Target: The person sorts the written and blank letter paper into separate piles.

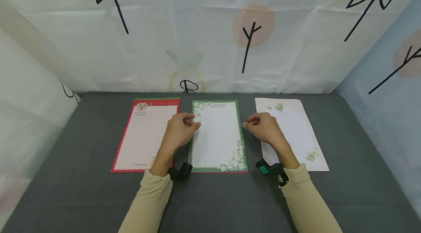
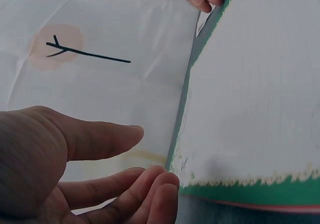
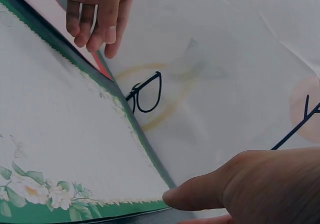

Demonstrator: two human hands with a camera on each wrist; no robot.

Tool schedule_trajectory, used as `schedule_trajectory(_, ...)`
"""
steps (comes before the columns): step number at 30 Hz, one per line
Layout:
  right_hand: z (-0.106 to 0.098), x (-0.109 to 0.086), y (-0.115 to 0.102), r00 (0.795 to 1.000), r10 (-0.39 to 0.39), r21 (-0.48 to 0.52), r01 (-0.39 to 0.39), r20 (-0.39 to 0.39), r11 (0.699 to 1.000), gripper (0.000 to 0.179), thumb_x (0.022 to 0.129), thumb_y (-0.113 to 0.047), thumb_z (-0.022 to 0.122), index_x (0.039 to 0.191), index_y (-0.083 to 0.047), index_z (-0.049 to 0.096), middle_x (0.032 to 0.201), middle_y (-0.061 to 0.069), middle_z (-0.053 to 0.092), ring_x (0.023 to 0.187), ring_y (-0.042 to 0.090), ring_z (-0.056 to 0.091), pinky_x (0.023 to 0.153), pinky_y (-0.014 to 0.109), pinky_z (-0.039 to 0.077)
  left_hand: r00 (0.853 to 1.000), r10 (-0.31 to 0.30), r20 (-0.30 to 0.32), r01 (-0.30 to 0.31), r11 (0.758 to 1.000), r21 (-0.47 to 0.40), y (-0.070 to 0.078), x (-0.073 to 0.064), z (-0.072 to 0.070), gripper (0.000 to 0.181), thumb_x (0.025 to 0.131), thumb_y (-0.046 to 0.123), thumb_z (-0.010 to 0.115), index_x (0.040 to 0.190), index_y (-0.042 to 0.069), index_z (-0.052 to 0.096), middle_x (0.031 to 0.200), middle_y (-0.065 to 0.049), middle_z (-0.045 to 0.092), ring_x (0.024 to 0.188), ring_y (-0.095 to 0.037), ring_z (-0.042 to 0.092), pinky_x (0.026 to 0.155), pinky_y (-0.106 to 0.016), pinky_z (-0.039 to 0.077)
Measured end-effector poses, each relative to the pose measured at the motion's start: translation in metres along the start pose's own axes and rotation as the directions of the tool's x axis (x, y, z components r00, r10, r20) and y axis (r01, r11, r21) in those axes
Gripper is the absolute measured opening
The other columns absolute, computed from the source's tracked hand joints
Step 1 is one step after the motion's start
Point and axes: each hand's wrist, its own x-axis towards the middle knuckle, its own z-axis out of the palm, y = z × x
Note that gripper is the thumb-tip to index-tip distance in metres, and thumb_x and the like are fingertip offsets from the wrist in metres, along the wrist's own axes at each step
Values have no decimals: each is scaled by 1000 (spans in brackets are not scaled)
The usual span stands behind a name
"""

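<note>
Lettering [image 1: 218, 105] atop green-bordered sheet [image 1: 215, 138] illegible; left hand [image 1: 180, 130], right hand [image 1: 264, 127] near it, each grip loosely spread

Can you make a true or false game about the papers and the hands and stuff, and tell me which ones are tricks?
1. The middle paper has a green border. True.
2. Someone is holding a pencil. False: no pencil shows, and the left hand and right hand hold nothing that I can see.
3. The paper on the person's left has a red border. True.
4. The papers lie on something bright yellow. False: the tabletop is dark grey.
5. The paper on the person's right has green plants printed on it. True.
6. The person's arms are covered in blue. False: the left sleeve and right sleeve are pale tan.
</note>
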Motion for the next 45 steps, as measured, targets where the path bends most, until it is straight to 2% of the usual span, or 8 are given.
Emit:
schedule_trajectory(11, 13, 2, -4, 1000, -12, -36, 12, 6, 999, 37, 97, -21, 68, 119, 8, 69, 105, 19, 71, 94, 35, 67, 76, 46, 54, 998, -66, 0, 65, 989, 131, -6, -2, -1, 43, 94, 18, 72, 127, -7, 65, 110, -19, 69, 100, -34, 67, 80, -49, 54)
schedule_trajectory(25, 23, 0, -12, 1000, -11, -71, 13, 26, 997, 45, 97, -21, 68, 129, 10, 63, 118, 24, 67, 108, 39, 64, 85, 49, 54, 996, -84, 22, 79, 980, 181, -9, 1, 5, 48, 92, 15, 74, 131, -10, 62, 111, -19, 67, 100, -34, 64, 80, -47, 54)
schedule_trajectory(32, 23, -2, -17, 999, -17, -97, 21, 38, 995, 47, 97, -22, 68, 131, 11, 61, 122, 26, 66, 113, 40, 62, 90, 51, 52, 997, -71, 1, 70, 983, 168, -6, 0, 6, 47, 90, 15, 75, 130, -7, 63, 110, -19, 67, 101, -34, 63, 82, -49, 53)
schedule_trajectory(35, 24, -2, -18, 999, -44, -123, 47, 29, 991, 29, 96, -21, 69, 105, 6, 70, 88, 16, 65, 78, 28, 61, 69, 39, 49, 998, -62, -15, 64, 985, 163, -5, -1, 6, 45, 90, 14, 75, 129, -6, 64, 109, -17, 67, 99, -33, 64, 80, -49, 53)
schedule_trajectory(36, 24, -2, -19, 998, -58, -132, 60, 24, 989, 23, 96, -20, 70, 91, 3, 68, 76, 10, 58, 67, 23, 53, 61, 35, 42, 998, -63, -20, 65, 985, 157, -5, -1, 6, 44, 90, 14, 76, 129, -5, 65, 108, -17, 67, 98, -32, 65, 79, -48, 53)
schedule_trajectory(38, 25, -2, -19, 997, -82, -144, 83, 15, 986, 34, 95, -20, 71, 70, -6, 52, 62, 0, 38, 55, 15, 33, 54, 30, 27, 998, -58, -28, 62, 986, 153, -4, -2, 5, 43, 90, 13, 75, 128, -4, 65, 107, -16, 67, 96, -30, 66, 77, -48, 53)
schedule_trajectory(41, 25, -4, -21, 994, -105, -163, 104, 3, 981, 50, 94, -20, 72, 64, -15, 33, 58, -5, 22, 51, 11, 20, 52, 28, 18, 998, -57, -36, 61, 988, 144, -4, -2, 5, 43, 90, 11, 75, 130, -3, 64, 105, -15, 68, 93, -29, 68, 74, -46, 54)
schedule_trajectory(45, 23, -7, -26, 996, -85, -187, 86, 13, 979, 49, 94, -23, 73, 62, -14, 36, 56, -4, 24, 49, 12, 23, 49, 27, 18, 998, -46, -35, 50, 990, 129, -5, -1, 5, 47, 90, 9, 75, 134, -2, 62, 104, -16, 70, 91, -30, 67, 73, -45, 54)
